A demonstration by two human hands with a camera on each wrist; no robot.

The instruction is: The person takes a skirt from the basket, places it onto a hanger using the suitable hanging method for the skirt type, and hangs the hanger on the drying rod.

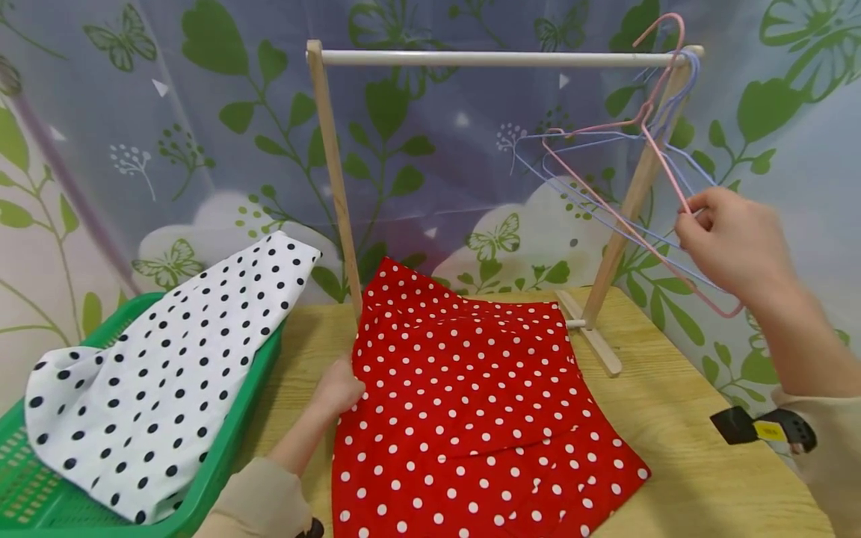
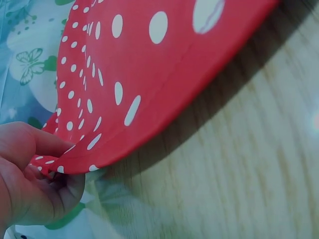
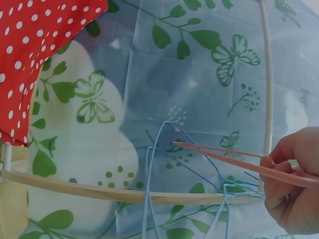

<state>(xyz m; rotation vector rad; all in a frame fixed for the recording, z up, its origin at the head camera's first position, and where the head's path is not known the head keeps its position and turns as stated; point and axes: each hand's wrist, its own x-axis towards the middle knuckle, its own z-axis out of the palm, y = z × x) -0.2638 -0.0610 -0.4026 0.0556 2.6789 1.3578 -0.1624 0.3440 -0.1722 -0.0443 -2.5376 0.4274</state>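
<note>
A red cloth with white polka dots [image 1: 464,388] lies spread over the wooden table. My left hand [image 1: 336,388] pinches its left edge; in the left wrist view, the thumb and fingers [image 2: 40,174] close on a gathered fold. Up at the right, my right hand [image 1: 740,243] grips one sloping side of a pink clothes hanger [image 1: 666,166], its hook upward near the rack's bar. Blue hangers [image 1: 693,71] hang at the bar's right end, just behind the pink one. In the right wrist view, the pink hanger appears nearly edge-on, with nothing on it.
A small garment rack with a white bar [image 1: 471,58] and wooden posts stands behind the red cloth. At left, a green basket [image 1: 258,373] holds a white cloth with black dots [image 1: 181,359], draped over its rim. A leaf-patterned curtain [image 1: 430,179] hangs behind.
</note>
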